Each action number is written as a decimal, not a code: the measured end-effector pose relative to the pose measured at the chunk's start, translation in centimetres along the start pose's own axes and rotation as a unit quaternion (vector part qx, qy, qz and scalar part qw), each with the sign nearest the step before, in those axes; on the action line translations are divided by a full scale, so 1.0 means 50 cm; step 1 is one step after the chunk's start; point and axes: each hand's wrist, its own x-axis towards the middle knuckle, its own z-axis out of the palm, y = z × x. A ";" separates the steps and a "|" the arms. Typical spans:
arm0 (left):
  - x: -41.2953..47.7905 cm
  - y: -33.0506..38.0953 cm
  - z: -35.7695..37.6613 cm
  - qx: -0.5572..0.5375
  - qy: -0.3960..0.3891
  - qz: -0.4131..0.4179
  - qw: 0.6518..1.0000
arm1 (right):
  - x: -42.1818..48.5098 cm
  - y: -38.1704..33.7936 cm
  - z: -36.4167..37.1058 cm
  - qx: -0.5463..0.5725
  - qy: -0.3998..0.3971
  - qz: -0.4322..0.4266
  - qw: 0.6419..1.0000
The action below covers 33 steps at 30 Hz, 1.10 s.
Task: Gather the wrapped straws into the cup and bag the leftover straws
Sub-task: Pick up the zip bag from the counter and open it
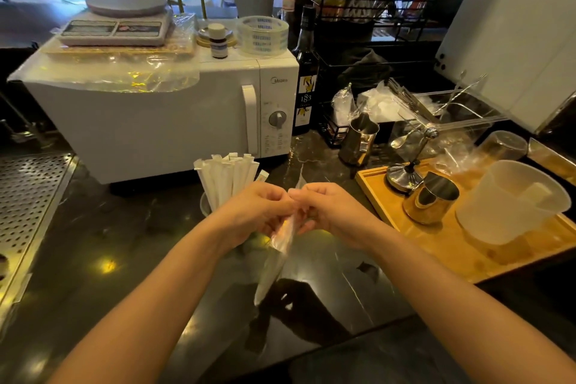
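Several white paper-wrapped straws (229, 176) stand upright in a clear cup (205, 206) on the dark counter, just behind my left hand. My left hand (263, 212) and my right hand (324, 209) meet over the counter, both pinching the top of a narrow clear plastic bag (276, 259). The bag hangs down toward me and holds white straws inside. The cup's lower part is hidden by my left hand.
A white microwave (162, 115) stands behind the cup. To the right a wooden tray (448, 246) carries a metal cup (431, 198), a frosted plastic jug (508, 201) and a steel stand. A perforated drain grid (28, 196) lies at the left.
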 end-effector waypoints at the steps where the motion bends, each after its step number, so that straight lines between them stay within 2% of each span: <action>1: -0.003 -0.004 -0.002 -0.001 -0.006 -0.001 1.000 | 0.001 0.000 0.005 -0.001 -0.002 0.007 1.000; 8: -0.023 -0.025 -0.015 -0.018 -0.032 0.013 0.999 | 0.009 0.003 0.041 -0.026 -0.014 0.015 0.999; 20: -0.049 -0.068 -0.031 -0.098 0.033 0.065 0.993 | 0.016 0.007 0.058 0.056 -0.071 0.016 0.996; 33: -0.047 -0.062 -0.018 -0.131 0.055 0.011 0.990 | 0.014 0.006 0.064 0.046 -0.051 0.021 0.997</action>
